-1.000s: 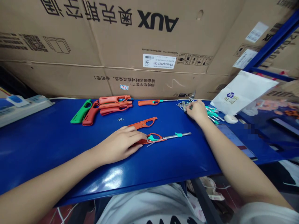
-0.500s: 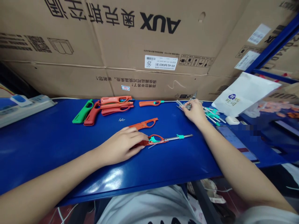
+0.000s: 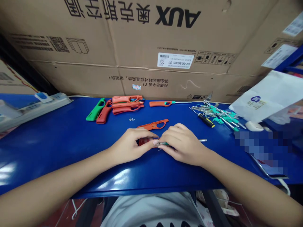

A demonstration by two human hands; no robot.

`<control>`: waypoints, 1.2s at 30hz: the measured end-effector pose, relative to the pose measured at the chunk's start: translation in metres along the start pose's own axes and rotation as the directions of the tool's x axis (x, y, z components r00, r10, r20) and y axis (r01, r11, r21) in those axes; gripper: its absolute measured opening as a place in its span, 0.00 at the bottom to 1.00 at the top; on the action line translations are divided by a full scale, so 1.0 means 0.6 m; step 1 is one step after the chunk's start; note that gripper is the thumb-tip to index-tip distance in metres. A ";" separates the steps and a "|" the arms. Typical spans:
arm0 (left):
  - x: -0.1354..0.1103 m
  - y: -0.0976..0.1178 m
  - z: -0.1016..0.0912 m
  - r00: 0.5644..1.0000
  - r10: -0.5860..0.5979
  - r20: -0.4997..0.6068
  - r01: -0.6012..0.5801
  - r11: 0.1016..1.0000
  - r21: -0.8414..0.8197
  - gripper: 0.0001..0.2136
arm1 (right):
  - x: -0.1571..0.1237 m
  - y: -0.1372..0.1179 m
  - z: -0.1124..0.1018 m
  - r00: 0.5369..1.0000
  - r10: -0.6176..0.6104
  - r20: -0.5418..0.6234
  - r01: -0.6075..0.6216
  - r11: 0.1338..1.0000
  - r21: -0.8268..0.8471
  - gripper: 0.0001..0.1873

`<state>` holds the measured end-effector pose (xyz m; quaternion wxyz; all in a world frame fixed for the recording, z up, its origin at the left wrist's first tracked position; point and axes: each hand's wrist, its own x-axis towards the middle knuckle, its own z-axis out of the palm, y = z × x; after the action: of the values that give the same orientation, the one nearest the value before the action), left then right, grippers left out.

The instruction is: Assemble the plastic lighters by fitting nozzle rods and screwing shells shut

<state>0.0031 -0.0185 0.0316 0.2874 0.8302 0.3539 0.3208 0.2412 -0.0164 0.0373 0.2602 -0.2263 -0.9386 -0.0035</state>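
My left hand (image 3: 133, 143) is closed around the handle of an open red-orange gas lighter (image 3: 143, 142) lying on the blue table. My right hand (image 3: 182, 143) bends over the same lighter, its fingers pinched against my left thumb. Between the fingertips shows a small clear part (image 3: 157, 143), mostly hidden. The lighter's metal tube (image 3: 203, 140) sticks out beyond my right hand, and a bit of its green trigger (image 3: 163, 143) peeks out under the fingers. Just behind my hands lies a loose orange handle half (image 3: 152, 125).
Orange and red lighters (image 3: 127, 105) lie stacked beside a green one (image 3: 95, 109). Another lighter (image 3: 161, 103) rests farther right. Beyond are a screwdriver (image 3: 206, 120), loose tubes and triggers (image 3: 223, 115), a white bag (image 3: 267, 94) and a phone (image 3: 267, 164). A power strip (image 3: 35, 110) stands left; cardboard (image 3: 132, 63) forms the back.
My right hand has come from the parts pile at the back right to the lighter, meeting my left hand. The view has shifted, and the screwdriver now shows.
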 end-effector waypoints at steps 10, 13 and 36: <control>0.004 -0.006 0.001 0.985 -0.035 0.168 0.061 0.986 -0.154 0.17 | -0.002 0.016 -0.003 0.989 0.147 0.013 -0.146 0.956 0.254 0.07; 0.005 -0.009 0.001 0.981 -0.049 0.189 0.085 0.979 -0.186 0.18 | -0.003 0.017 -0.004 0.987 0.161 0.029 -0.162 0.939 0.303 0.06; 0.006 -0.013 -0.010 0.947 -0.255 0.197 0.307 0.902 -0.305 0.19 | -0.013 0.035 -0.004 0.946 0.119 0.301 -0.223 0.914 0.338 0.06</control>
<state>-0.0024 -0.0095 0.0311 0.4926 0.7320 0.3879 0.2664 0.2573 -0.0013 0.0332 0.1649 -0.2539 -0.9257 0.2267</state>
